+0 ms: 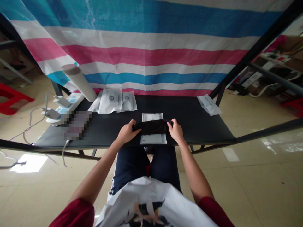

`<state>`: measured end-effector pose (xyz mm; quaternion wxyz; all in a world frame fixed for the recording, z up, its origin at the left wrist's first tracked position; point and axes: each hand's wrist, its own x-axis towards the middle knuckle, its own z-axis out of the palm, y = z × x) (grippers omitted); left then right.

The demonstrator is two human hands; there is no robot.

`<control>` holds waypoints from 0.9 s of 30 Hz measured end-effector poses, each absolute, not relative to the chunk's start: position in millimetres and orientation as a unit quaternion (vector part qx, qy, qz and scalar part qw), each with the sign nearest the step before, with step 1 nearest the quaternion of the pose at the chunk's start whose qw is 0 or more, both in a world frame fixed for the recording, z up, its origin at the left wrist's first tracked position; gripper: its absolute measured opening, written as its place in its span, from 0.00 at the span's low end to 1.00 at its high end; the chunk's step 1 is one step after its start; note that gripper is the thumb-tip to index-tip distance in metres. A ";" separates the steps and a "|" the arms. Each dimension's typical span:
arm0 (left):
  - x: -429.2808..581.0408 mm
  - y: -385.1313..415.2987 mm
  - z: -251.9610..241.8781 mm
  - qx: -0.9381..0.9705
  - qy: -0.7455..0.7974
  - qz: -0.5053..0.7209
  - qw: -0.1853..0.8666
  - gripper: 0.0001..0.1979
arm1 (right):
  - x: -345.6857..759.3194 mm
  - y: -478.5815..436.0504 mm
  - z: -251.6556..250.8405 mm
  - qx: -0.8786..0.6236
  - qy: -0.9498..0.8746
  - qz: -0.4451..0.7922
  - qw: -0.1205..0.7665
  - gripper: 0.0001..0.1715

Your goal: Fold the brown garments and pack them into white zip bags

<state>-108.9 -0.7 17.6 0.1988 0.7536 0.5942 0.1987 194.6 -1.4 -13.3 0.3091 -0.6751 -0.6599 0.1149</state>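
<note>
Head view: a long, black, fabric-like bundle (153, 127) is spanning between left hand (127, 131) and right hand (175, 129), each curled, pinching one end, over a flat, rectangular white packet (153, 139); both are apparently straightening it, next needing even tension.

Head view: from above the person's lap (130, 165)
Facing: forward and down
Desk (189, 107): near
Striped sheet (146, 56): just beyond

maroon sleeves (74, 214); white printed shirtfront (142, 189); navy trousers (130, 167), white side stripes (112, 183).
</note>
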 end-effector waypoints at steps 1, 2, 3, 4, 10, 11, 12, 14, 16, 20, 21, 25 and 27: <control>-107.1 -6.1 21.7 0.746 0.588 0.221 0.221 0.18 | 196.5 4.4 -9.8 -0.668 -0.643 0.141 0.347 0.14; -105.2 -12.2 25.8 0.738 0.578 0.248 0.245 0.19 | 198.3 11.9 -5.9 -0.657 -0.626 0.165 0.388 0.15; -103.1 -19.1 29.7 0.731 0.562 0.275 0.271 0.19 | 199.4 20.7 -1.7 -0.642 -0.611 0.184 0.426 0.17; -100.5 -26.7 33.6 0.723 0.546 0.300 0.298 0.21 | 199.5 30.8 2.8 -0.625 -0.600 0.200 0.457 0.18; -70.9 -79.0 42.7 0.702 0.508 0.333 0.371 0.24 | 172.3 91.4 22.2 -0.538 -0.661 0.281 0.441 0.18; -64.2 -86.1 39.3 0.703 0.513 0.326 0.368 0.20 | 165.0 98.2 21.1 -0.526 -0.682 0.288 0.418 0.17; -57.5 -92.1 34.2 0.704 0.521 0.315 0.366 0.18 | 157.8 103.3 18.3 -0.517 -0.703 0.289 0.393 0.15; -45.4 -100.7 20.4 0.704 0.541 0.281 0.363 0.18 | 145.6 109.2 8.6 -0.510 -0.741 0.272 0.343 0.11; -36.8 -105.6 5.1 0.704 0.557 0.255 0.359 0.20 | 137.9 110.4 -3.8 -0.508 -0.768 0.246 0.303 0.08; -33.0 -110.1 -15.2 0.731 0.556 0.241 0.314 0.23 | 136.0 106.5 -23.3 -0.511 -0.786 0.191 0.289 0.08; -34.2 -110.8 -16.9 0.747 0.553 0.237 0.284 0.23 | 136.9 105.1 -25.9 -0.513 -0.788 0.173 0.293 0.09; -42.6 -113.1 -14.0 0.812 0.538 0.189 0.127 0.25 | 139.4 100.6 -29.6 -0.517 -0.797 0.113 0.293 0.12; -47.3 -113.4 -9.7 0.828 0.531 0.161 0.083 0.27 | 138.8 99.5 -29.3 -0.520 -0.802 0.100 0.276 0.14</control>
